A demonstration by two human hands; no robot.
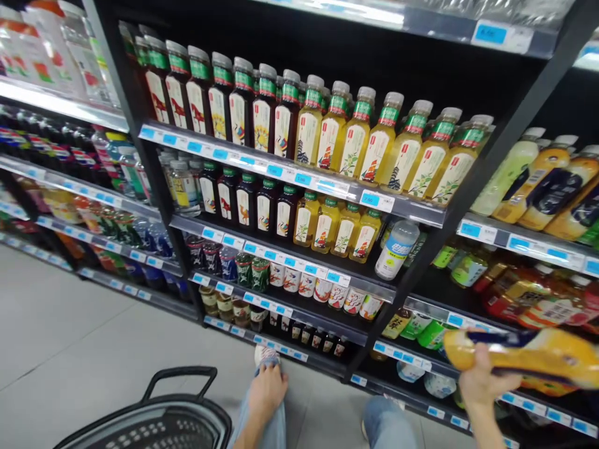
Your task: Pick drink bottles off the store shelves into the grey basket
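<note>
Right hand [486,381] has its fingers wrapped around an orange bottle with a dark label [556,355], held nearly sideways before the lower right shelves, below a row of similar orange bottles [545,178]. Left hand [267,391] rests on the jeans knee, finger spread partly hidden, so cannot tell how far open. Black basket [145,408] on the grey floor [93,337] just left of that leg; dark and yellow drinks [327,140] line the middle shelves ahead.
</note>
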